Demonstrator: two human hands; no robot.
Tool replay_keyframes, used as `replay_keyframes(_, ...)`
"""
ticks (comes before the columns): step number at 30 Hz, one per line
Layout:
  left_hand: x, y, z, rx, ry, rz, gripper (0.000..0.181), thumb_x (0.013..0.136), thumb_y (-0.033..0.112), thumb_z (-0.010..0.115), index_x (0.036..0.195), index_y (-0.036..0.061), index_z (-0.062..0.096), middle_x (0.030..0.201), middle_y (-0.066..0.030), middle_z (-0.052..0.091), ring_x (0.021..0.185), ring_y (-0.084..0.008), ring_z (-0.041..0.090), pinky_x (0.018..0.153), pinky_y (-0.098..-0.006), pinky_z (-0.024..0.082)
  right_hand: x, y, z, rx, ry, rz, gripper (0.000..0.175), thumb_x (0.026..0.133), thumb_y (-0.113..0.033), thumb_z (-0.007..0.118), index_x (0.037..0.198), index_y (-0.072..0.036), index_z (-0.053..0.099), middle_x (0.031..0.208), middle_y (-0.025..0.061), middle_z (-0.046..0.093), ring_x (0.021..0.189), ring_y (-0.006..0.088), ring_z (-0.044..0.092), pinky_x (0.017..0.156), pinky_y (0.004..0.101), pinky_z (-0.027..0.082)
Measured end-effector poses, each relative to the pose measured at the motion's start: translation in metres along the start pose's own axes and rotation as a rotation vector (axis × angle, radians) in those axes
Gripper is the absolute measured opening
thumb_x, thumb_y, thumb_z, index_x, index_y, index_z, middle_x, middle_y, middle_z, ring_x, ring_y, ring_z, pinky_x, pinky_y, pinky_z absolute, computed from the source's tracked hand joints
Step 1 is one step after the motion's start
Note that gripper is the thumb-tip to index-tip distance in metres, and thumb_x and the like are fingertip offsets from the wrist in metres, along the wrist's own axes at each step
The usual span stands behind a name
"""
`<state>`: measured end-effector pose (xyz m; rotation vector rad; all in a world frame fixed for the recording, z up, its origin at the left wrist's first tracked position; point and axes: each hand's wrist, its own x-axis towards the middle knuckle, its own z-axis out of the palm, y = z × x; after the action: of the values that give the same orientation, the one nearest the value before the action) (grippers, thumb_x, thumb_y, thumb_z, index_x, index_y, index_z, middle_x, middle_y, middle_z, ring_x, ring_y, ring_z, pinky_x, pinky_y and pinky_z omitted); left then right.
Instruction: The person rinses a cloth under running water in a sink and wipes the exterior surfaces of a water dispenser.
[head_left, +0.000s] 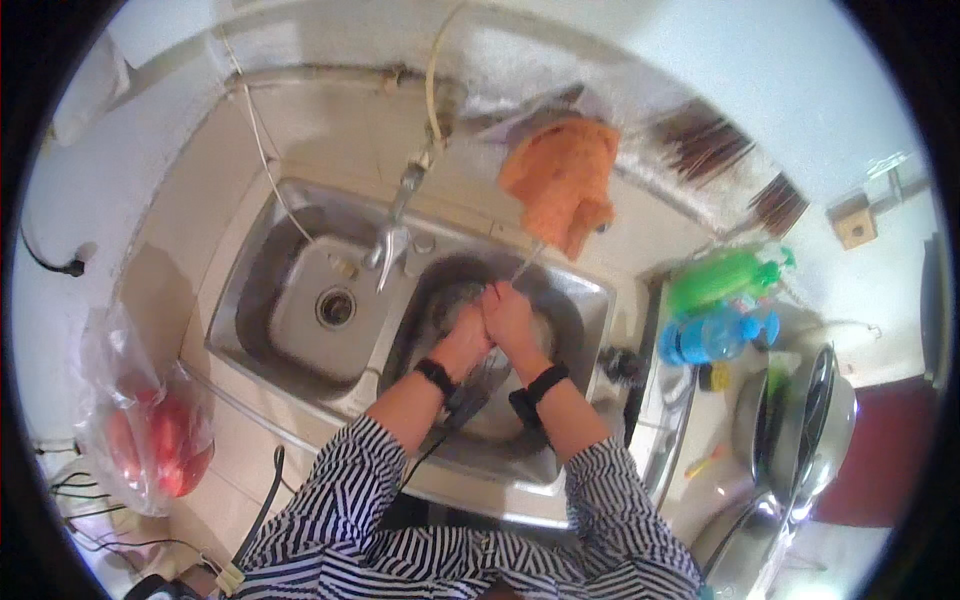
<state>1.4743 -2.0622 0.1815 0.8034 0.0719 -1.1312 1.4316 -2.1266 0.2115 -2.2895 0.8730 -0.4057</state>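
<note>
My left hand (466, 336) and my right hand (511, 313) press together over the right basin (574, 337) of a steel double sink. Their fingers overlap, hiding whatever may be between them. A thin pale strip (528, 261) runs from beside my right hand up towards an orange cloth (562, 176) hanging at the wall. Whether I hold that strip is unclear. Blurred, shiny shapes lie under my hands in the basin. Dark bands circle both wrists. To the left, the metal faucet (390, 251) points down near the divider between the basins.
The left basin (281, 330) has a round drain (335, 307). A clear plastic bag with red contents (161, 442) rests at left. On the right stand a green bottle (712, 285), a blue pump bottle (709, 337) and steel pans (825, 427). Cables (97, 517) hang at lower left.
</note>
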Motion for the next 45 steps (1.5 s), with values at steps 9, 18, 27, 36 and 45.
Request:
replay_keyframes(9,0.007,0.012,-0.017,0.014,0.093,-0.039,0.027,0.092,0.034,0.04,0.098,0.0092,0.049,0.091,-0.0066,0.055,0.071,-0.0206,0.057,0.055,-0.0337,0.046,-0.002,0.037,-0.001,0.623,-0.164,0.293,0.03,0.086,-0.03,0.051,0.097,-0.003,0.058,0.071,0.0084,0.055,0.061,0.0166,0.054,0.048,0.031,0.041)
replay_keyframes(18,-0.001,-0.006,0.01,0.109,0.033,-0.098,0.022,0.085,0.031,0.055,0.084,0.0095,0.054,0.077,-0.001,0.057,0.062,-0.0169,0.055,0.051,-0.032,0.046,0.005,0.041,-0.019,0.131,0.15,-0.126,0.022,0.086,-0.022,0.049,0.094,-0.002,0.057,0.085,0.0207,0.059,0.072,0.0348,0.059,0.064,0.0401,0.045)
replay_keyframes(27,-0.098,0.034,0.009,0.244,-0.031,-0.049,0.015,0.086,0.018,0.053,0.097,0.0091,0.049,0.09,-0.0055,0.054,0.081,-0.0196,0.054,0.066,-0.0365,0.048,-0.052,0.008,-0.087,0.94,-0.269,0.381,0.026,0.085,-0.018,0.056,0.109,-0.007,0.054,0.092,0.0017,0.058,0.073,0.0123,0.054,0.056,0.0278,0.044)
replay_keyframes(36,-0.119,0.017,0.024,-0.241,-0.128,-0.197,0.028,0.088,0.023,0.05,0.107,0.0036,0.052,0.105,-0.0116,0.058,0.092,-0.0222,0.057,0.081,-0.0389,0.047,-0.119,-0.043,-0.079,-0.234,-0.09,-0.556,0.031,0.077,-0.008,0.052,0.107,-0.005,0.054,0.099,0.0159,0.057,0.096,0.0304,0.052,0.083,0.0405,0.042)
replay_keyframes(45,-0.122,0.023,-0.039,0.237,0.181,-0.002,0.032,0.089,0.032,0.047,0.11,0.0079,0.047,0.1,-0.0102,0.053,0.087,-0.0204,0.054,0.068,-0.0368,0.049,-0.124,0.012,-0.081,0.419,-0.212,-0.032,0.022,0.088,-0.021,0.049,0.094,-0.002,0.059,0.083,0.0147,0.063,0.074,0.027,0.062,0.068,0.033,0.048)
